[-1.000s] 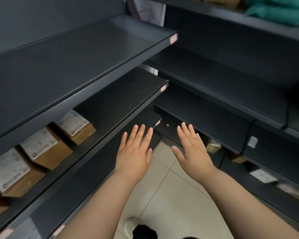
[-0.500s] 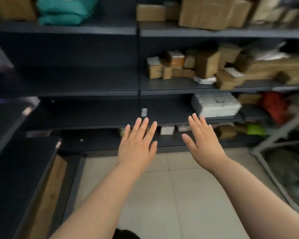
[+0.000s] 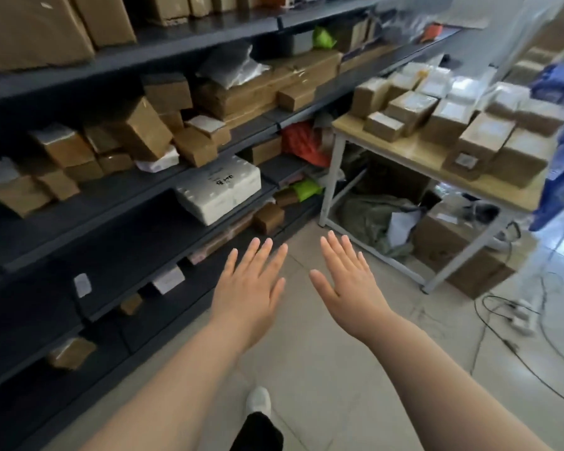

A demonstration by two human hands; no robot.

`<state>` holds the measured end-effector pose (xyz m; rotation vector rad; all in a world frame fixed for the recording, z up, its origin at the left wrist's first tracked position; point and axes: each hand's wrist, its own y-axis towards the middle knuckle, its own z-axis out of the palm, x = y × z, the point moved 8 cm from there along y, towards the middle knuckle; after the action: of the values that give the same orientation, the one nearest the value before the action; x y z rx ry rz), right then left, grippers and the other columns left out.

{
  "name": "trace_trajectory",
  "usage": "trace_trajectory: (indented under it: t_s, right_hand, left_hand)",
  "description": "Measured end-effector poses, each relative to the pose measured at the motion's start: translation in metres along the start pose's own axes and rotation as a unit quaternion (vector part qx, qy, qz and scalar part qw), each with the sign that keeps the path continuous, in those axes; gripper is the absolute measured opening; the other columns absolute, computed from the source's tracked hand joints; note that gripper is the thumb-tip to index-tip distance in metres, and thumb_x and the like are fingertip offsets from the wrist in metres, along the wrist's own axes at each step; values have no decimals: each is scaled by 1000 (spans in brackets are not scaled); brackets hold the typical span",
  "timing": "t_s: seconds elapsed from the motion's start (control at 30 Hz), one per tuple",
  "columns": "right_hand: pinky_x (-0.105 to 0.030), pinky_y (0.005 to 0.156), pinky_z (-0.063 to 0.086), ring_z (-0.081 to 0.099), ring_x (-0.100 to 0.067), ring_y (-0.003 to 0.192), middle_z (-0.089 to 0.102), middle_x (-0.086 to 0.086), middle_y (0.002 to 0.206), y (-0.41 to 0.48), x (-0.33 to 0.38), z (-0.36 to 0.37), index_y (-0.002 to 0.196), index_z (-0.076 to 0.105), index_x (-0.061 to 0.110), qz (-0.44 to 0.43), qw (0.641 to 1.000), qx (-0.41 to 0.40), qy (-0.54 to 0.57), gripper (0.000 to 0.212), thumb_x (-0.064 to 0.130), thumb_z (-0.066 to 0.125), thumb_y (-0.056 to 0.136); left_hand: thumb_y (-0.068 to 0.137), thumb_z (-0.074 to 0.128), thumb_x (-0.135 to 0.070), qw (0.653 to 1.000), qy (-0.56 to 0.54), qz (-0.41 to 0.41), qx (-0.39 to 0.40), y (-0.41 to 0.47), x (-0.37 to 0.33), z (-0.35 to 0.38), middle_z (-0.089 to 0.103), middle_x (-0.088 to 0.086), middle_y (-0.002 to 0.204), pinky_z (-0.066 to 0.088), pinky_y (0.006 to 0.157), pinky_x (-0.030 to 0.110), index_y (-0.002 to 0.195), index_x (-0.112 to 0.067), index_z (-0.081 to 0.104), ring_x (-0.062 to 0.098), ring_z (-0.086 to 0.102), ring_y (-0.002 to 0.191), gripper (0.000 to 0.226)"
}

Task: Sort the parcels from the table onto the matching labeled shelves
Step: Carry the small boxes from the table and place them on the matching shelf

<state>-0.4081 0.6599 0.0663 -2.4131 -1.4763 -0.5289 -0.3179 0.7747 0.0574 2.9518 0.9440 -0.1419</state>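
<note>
Nearest, the left hand (image 3: 248,288) and right hand (image 3: 349,283) hover over the floor short of the table (image 3: 404,151). Their fingers are straight and spread, holding nothing, free, I judge, for the next pickup. Unsorted cardboard parcels (image 3: 482,138) crowd the tabletop. Left of the table stand the partly filled dark shelves (image 3: 118,222).

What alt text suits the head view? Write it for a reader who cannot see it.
Two empty hands, the left hand and the right hand, reach forward with straight fingers above a tiled floor. Dark shelves stacked with brown boxes run along the left, and a table ahead on the right holds more parcels.
</note>
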Motion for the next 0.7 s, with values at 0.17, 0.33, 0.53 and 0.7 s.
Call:
trace_trajectory:
  t_s: [0.17,0.33,0.53,0.7]
  right_hand:
    - [-31,117,-9,-19,-7,143,-12,11,158,49,-34,-11,151,-2,27,65,997,-22,20,62,50,23,99]
    - [-30,117,-8,-18,-7,143,-12,11,158,78,-74,-22,151,-1,26,128,989,-61,36,62,49,23,99]
    - [-28,116,-6,-18,-4,142,-11,11,158,73,-142,-38,151,0,26,209,972,-88,62,62,48,25,99]
    - [-27,116,-6,-17,-6,143,-10,11,158,87,-219,-66,151,1,25,267,955,-101,79,61,45,26,100]
  left_hand:
    - [79,-19,-49,998,-7,50,22,68,8,9,-9,-8,159,-11,118,38,139,-36,-22,7,-24,139,62]
    - [84,-14,-51,992,-15,120,31,133,-11,20,-9,-7,159,-12,116,36,141,-35,-20,7,-23,140,60]
    - [101,13,-42,975,-18,213,61,191,-76,41,-8,-6,160,-10,118,38,148,-34,-11,12,-17,145,53]
    - [79,-15,-51,961,-3,270,67,258,-137,58,-5,-6,160,-15,114,35,139,-33,-20,10,-16,144,63]
